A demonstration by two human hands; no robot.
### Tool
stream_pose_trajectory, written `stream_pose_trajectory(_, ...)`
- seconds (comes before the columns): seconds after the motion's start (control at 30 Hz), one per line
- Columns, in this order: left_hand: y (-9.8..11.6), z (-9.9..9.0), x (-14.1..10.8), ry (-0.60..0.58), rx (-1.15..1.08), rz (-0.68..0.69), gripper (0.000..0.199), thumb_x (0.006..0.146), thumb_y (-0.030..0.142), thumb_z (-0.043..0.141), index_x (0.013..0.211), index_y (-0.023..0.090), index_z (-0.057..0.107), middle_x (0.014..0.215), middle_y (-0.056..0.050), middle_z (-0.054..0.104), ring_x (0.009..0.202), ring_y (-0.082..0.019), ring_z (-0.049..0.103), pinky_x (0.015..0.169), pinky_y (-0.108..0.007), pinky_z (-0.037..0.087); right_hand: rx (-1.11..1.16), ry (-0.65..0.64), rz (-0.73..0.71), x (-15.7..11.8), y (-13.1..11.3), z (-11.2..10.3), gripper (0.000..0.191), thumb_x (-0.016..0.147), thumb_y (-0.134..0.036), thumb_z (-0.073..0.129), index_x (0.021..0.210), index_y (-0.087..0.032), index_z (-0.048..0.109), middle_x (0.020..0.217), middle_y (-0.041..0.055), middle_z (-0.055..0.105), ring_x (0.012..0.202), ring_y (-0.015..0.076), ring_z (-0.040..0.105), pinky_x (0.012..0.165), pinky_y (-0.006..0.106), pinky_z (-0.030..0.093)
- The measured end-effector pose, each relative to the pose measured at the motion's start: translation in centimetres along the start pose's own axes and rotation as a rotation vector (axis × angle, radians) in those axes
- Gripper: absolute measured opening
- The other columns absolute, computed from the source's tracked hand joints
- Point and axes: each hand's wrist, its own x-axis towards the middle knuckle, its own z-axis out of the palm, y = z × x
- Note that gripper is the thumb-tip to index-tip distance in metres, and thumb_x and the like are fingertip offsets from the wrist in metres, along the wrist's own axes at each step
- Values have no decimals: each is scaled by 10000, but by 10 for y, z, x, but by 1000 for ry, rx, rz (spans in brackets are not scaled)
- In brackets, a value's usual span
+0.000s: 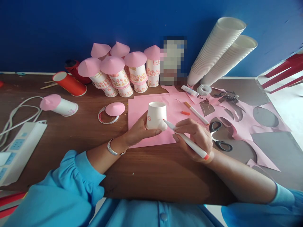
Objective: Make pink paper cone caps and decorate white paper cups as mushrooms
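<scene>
In my left hand [140, 129] is a white paper cup [157, 114], held upside down or upright, which I cannot tell, above pink paper sheets [139, 108]. A small red flower outline shows on its left side. My right hand [195, 137] grips a white marker [189, 143] with a red end, its tip at the cup's right side. A loose orange cap [185, 113] lies on the pink paper beside another marker [196, 113] with a mustard end. Black-handled scissors [221, 135] rest just right of my right hand.
Decorated cup houses [115, 75] with pink cone roofs stand at the back. Tall cup stacks [217, 47] lean on the blue wall. Pink cut scraps [246, 116] and a tape roll [204, 90] lie right. A power strip [26, 148], a red cup [69, 83] and a roofed cup [63, 105] are left.
</scene>
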Motion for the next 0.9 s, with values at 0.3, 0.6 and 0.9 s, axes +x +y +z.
stream_pose_trajectory(0.3,-3,-1,1,-6,-3,28,522,717,426,907,1081,213,599,946,-19,609,888,-190,554,788,-327,447,-14,-14,-5,1,-1,-2,261,886,-85,640,1102,-231,621,790,28,700,649,190,707,493,288,550)
stream_pose_trajectory(0.6,-3,0,0,10,-24,20,544,704,415,918,1101,218,602,970,-24,625,897,-194,567,797,-333,454,-26,-27,-13,0,0,-2,234,903,-90,631,1093,-222,598,791,33,696,656,183,708,489,280,549)
stream_pose_trajectory(0.9,-3,-1,-1,-8,-24,-4,542,720,425,906,1103,203,593,977,-32,619,915,-195,558,819,-339,451,-4,-20,4,0,0,-1,233,891,-89,646,1083,-218,615,791,31,705,660,187,707,519,285,556)
